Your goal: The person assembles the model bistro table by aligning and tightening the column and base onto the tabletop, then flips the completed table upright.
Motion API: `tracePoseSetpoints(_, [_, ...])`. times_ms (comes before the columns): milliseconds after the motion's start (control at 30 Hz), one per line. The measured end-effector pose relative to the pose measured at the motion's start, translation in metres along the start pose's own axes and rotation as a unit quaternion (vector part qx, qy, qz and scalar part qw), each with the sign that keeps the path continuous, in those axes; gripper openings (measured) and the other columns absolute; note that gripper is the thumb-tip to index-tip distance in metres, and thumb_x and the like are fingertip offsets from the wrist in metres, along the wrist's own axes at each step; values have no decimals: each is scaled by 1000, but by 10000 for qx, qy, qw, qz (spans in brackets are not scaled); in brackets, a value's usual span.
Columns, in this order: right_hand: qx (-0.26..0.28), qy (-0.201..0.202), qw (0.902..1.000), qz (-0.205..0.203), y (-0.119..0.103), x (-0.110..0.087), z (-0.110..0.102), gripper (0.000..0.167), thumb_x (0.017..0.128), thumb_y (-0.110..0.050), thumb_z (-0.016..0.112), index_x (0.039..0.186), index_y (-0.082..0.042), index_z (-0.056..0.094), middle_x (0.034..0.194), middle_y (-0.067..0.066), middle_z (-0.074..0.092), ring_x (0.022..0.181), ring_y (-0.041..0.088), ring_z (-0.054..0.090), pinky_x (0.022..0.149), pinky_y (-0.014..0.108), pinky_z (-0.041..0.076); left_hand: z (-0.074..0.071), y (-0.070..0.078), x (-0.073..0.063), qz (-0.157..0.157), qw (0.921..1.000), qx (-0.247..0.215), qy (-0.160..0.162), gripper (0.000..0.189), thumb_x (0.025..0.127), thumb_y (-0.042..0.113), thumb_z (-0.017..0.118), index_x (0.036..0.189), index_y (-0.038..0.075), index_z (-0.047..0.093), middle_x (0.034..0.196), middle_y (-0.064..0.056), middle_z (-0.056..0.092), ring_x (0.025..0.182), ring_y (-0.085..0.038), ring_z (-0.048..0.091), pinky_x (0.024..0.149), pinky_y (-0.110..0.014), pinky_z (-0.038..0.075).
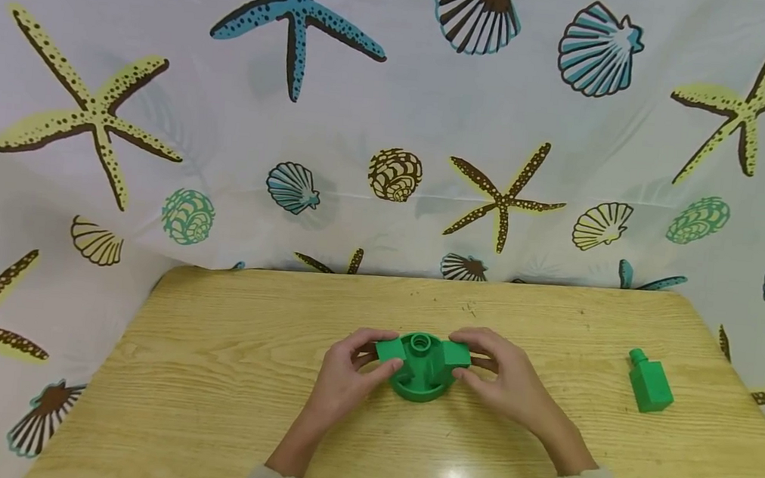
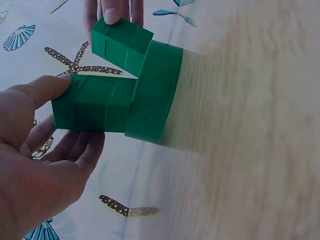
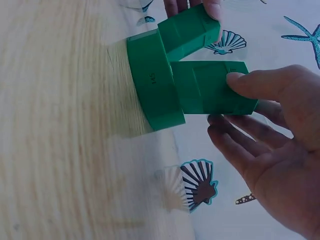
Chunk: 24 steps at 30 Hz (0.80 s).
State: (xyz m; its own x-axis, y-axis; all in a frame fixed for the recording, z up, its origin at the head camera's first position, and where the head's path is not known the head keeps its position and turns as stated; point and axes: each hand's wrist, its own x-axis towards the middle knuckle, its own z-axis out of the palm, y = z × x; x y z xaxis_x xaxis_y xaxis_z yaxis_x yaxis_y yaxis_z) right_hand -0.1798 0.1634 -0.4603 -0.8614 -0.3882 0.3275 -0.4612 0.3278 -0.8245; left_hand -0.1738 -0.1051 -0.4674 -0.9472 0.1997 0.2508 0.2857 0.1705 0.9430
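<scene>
One loose green piece (image 1: 652,387) lies right of the right hand (image 1: 505,377) in the head view, neck pointing away, with patterned cloth (image 1: 351,130) behind the wooden table (image 1: 227,377); a round green base (image 1: 420,394) sits between that hand and the left hand (image 1: 344,378). Left wrist view: the left hand pinches the left green block (image 2: 92,102), long axis rising from the base. Right wrist view: the right hand pinches the right green block (image 3: 212,87), the two blocks splayed like a V

Your base (image 1: 419,388) sits on the table (image 1: 220,377), left block (image 1: 389,348) and right block (image 1: 456,354) up on either side of it, in your left hand (image 1: 346,376) and right hand (image 1: 507,379). Loose piece (image 1: 652,388)'s well off to your right, cloth (image 1: 366,116) behind everything.
</scene>
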Motion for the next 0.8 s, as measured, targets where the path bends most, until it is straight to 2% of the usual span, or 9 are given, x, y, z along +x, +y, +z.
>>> tracePoseSetpoints(133, [80,-48,9999,52,1,0,2,47,89,-9,82,132,-4,65,125,9,68,103,27,71,87,34,60,0,1,-1,15,10000,-83,1,35,91,3,78,124,0,69,123,-15,66,111,-34,64,100,-39,54])
tracePoseSetpoints(300, [-221,-133,9994,-224,2,1,5,55,83,-14,86,134,-7,66,114,3,66,94,22,70,81,35,61,0,1,0,-27,9998,-171,-5,33,91,2,78,123,-2,69,123,-15,66,115,-36,63,99,-36,54])
tracePoseSetpoints(433, [-346,-136,9991,-178,2,1,6,53,83,-15,86,132,-11,68,110,1,65,92,19,69,81,35,61,0,1,1,-134,9997,-202,-56,33,91,2,78,123,-1,69,123,-14,65,115,-35,62,99,-35,54])
tracePoseSetpoints(667, [-454,-220,9987,-15,-3,2,8,50,87,-17,83,132,-8,65,124,8,69,106,23,71,87,36,60,-4,2,2,-215,9992,-303,-159,32,90,2,78,121,2,71,116,-12,64,106,-29,62,94,-35,57])
tracePoseSetpoints(800, [-589,-162,9981,-68,-4,1,10,49,86,-19,84,131,-12,65,122,8,71,106,24,72,87,34,60,-6,0,1,-250,9987,-349,-262,32,91,3,78,123,2,71,116,-13,63,107,-30,61,94,-34,57])
